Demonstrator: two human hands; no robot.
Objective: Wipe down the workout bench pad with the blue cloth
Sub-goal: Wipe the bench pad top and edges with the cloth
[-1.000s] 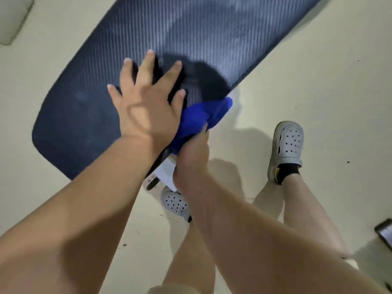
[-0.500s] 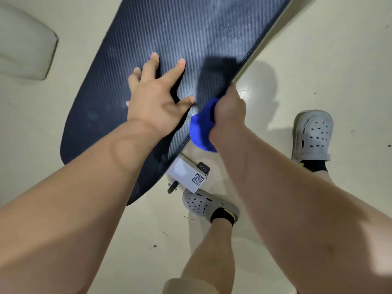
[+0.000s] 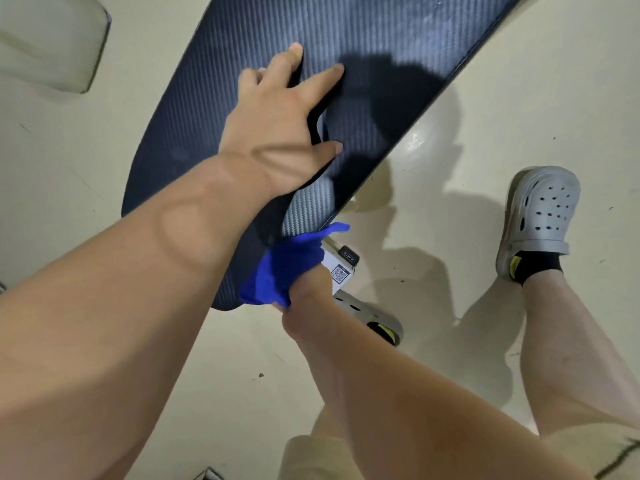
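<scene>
Dark navy bench pad (image 3: 381, 46) with a ribbed carbon-weave texture, braced by the left hand (image 3: 277, 133) with fingers spread flat, bright blue cloth (image 3: 287, 268) bunched and gripped in the right hand (image 3: 308, 292), pressed against the pad's near rounded end.

No words or numbers can be read; only a QR code (image 3: 338, 273) is seen, printed on a white tag (image 3: 329, 260) beneath the bench pad (image 3: 381, 46).
</scene>
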